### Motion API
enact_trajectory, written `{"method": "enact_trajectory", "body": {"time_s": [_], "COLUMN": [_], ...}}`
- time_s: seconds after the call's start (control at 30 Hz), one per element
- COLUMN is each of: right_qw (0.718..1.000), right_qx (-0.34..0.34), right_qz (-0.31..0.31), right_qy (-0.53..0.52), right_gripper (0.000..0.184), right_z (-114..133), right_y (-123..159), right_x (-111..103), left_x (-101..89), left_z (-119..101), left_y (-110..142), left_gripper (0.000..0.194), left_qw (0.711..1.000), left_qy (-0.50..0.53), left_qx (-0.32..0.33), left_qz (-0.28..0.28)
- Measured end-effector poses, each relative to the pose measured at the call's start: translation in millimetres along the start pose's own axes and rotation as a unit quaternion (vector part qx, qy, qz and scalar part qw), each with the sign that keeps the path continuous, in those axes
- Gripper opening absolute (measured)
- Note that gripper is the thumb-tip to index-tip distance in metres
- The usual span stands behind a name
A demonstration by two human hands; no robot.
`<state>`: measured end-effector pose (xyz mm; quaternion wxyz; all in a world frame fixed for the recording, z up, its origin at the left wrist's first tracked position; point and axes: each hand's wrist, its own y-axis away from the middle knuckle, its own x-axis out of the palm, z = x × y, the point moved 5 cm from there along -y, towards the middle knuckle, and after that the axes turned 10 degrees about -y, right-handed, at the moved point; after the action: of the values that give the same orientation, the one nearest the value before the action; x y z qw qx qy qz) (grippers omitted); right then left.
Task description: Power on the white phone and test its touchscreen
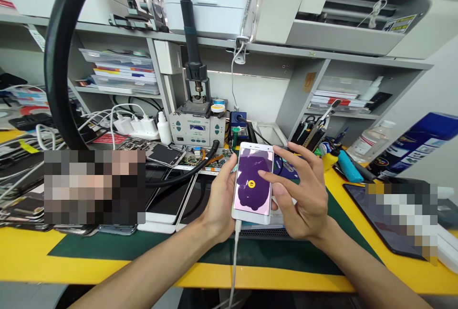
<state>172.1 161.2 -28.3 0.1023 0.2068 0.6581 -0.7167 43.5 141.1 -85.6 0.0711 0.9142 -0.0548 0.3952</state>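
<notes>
White phone (245,216) looks light, stiff, slick, fragile at the screen (250,163); your left hand (222,199) grips it, right hand (304,194) spread. Hold side edges (235,192), mind the cable (236,240).

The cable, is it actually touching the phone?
Touching: the head view shows the cable's white plug meeting the phone's bottom edge, no gap showing.
</notes>
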Motion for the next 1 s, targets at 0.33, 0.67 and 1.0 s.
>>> {"method": "enact_trajectory", "body": {"time_s": [0.33, 0.67, 1.0], "right_qw": [1.0, 0.994, 0.985], "right_qx": [0.008, -0.048, -0.071], "right_qz": [-0.003, 0.072, 0.111], "right_qy": [-0.001, -0.073, -0.113], "right_gripper": [0.03, 0.028, 0.031], "right_z": [-0.8, 17.7, 26.6], "right_y": [0.0, 4.4, 7.7], "right_x": [-0.6, 8.8, 16.4], "left_x": [-0.4, 1.7, 3.6], "left_z": [-0.2, -1.7, -3.8], "left_y": [-0.3, 1.0, 2.8], "left_gripper": [0.06, 0.061, 0.056], "left_qw": [1.0, 1.0, 1.0], "left_qy": [0.0, -0.002, -0.003], "left_qx": [-0.004, 0.005, 0.011], "left_qz": [-0.002, 0.001, -0.002]}}
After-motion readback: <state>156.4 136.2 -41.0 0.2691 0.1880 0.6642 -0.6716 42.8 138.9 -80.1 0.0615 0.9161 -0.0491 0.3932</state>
